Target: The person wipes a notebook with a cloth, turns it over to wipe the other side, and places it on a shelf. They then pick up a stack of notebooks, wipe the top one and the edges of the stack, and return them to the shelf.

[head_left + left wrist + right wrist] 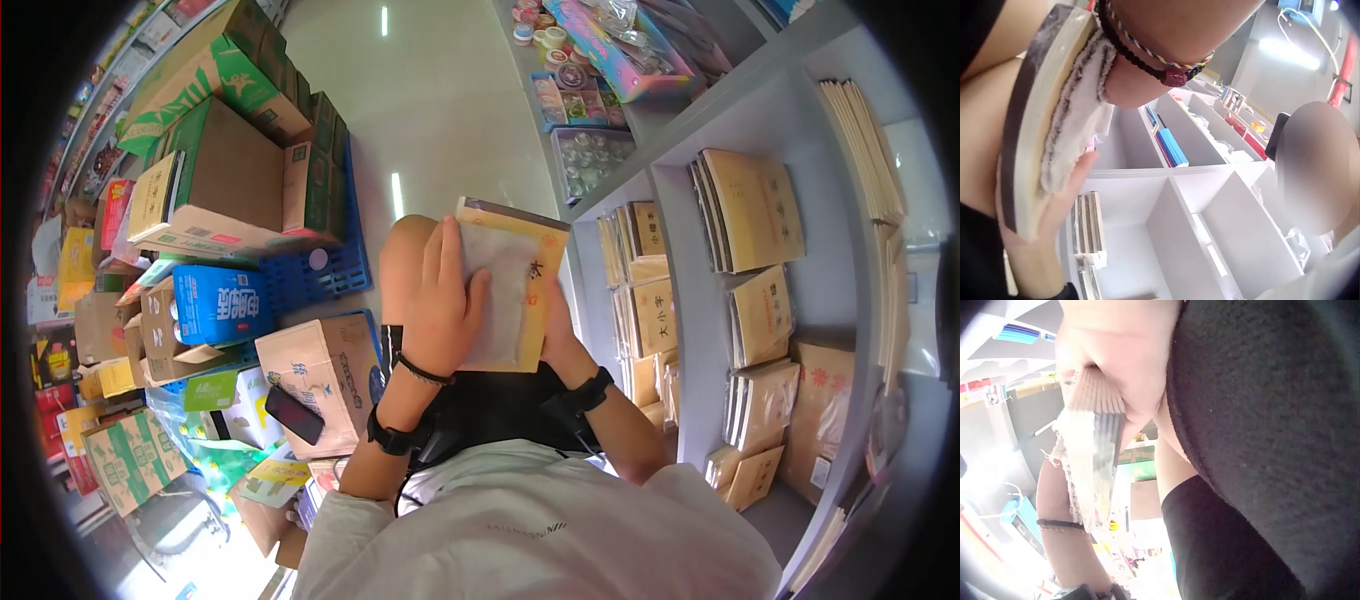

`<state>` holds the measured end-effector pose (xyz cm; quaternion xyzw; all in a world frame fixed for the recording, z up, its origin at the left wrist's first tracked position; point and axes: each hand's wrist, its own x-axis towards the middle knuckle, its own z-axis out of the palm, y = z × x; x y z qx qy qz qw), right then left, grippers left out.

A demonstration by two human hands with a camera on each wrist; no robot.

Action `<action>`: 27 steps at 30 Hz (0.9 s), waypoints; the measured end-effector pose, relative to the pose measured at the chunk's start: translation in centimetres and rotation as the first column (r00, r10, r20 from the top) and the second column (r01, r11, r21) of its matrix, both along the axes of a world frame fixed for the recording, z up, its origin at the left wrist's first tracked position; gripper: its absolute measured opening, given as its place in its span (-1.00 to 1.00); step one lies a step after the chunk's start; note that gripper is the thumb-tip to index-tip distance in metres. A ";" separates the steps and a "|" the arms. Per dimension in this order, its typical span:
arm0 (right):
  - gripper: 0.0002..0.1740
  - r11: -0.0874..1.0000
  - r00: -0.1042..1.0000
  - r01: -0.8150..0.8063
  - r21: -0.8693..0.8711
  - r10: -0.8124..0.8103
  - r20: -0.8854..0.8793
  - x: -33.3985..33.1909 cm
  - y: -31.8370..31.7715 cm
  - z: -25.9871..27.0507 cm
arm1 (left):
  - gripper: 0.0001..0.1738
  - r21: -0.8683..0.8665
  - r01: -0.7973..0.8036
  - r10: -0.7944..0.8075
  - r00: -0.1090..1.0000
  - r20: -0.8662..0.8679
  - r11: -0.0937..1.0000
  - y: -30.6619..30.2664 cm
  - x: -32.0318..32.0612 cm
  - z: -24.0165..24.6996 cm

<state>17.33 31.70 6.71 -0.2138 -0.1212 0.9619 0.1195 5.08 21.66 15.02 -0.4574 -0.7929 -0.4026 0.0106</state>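
Observation:
A stack of tan exercise books (552, 305) with Chinese lettering on the cover is held over the person's lap. My right hand (562, 335) grips its right side, with the fingers underneath mostly hidden in the head view. In the right wrist view the stack's layered page edges (1099, 397) stick out of that hand. A greyish-white cloth (500, 285) with a frayed edge lies over the cover. My left hand (440, 310) rests on the cloth and the cover's left part, fingers straight and thumb spread. The cloth (1079, 119) hangs beneath that hand in the left wrist view.
Grey shelves (700, 130) on the right hold more exercise books (755, 205). Cardboard boxes (225, 170) stand on a blue pallet (345, 250) at the left. A phone (294, 415) lies on a brown carton (335, 360). Another person (1316, 169) shows in the left wrist view.

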 end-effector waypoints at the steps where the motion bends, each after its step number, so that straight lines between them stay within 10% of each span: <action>1: -0.50 0.991 0.999 -0.043 0.129 0.038 0.038 0.4 -0.1 -1.2 | -0.31 0.020 0.049 -0.049 0.998 -0.037 0.999 0.1 -0.4 0.3; 6: -0.40 0.951 0.988 -0.152 0.268 0.145 0.044 1.1 -0.1 -4.3 | -0.34 0.003 0.062 -0.062 0.998 0.001 0.998 1.0 -2.4 0.5; 12: -0.55 0.989 0.989 0.102 0.109 -0.112 0.093 0.5 -1.1 0.4 | -0.37 -0.042 0.007 -0.008 1.000 0.000 0.999 0.4 1.3 0.6; 18: -0.50 0.950 0.964 0.191 0.248 -0.229 0.135 0.2 -1.2 -1.5 | -0.44 -0.174 0.036 0.043 0.903 0.428 0.984 -3.6 3.2 2.8; 20: -0.42 0.570 0.884 0.062 0.819 -0.412 0.220 -0.6 -1.7 -0.7 | -0.43 -0.079 0.020 0.016 0.903 0.430 0.997 -3.8 3.8 3.2; 24: -0.40 0.482 0.832 0.266 0.835 -0.552 0.054 -1.8 -3.0 -1.2 | -0.37 0.143 0.189 -0.236 0.739 0.631 0.972 -3.7 4.3 3.3; 25: -0.34 0.150 0.909 0.033 0.988 -0.415 0.033 -0.8 -2.2 -3.5 | -0.36 0.251 0.229 -0.339 0.593 0.730 0.940 -3.1 4.5 2.9; 27: -0.34 0.159 0.910 0.077 0.984 -0.415 -0.004 -1.1 -2.4 -2.7 | -0.33 0.278 0.321 -0.401 0.429 0.809 0.905 -2.0 4.7 1.9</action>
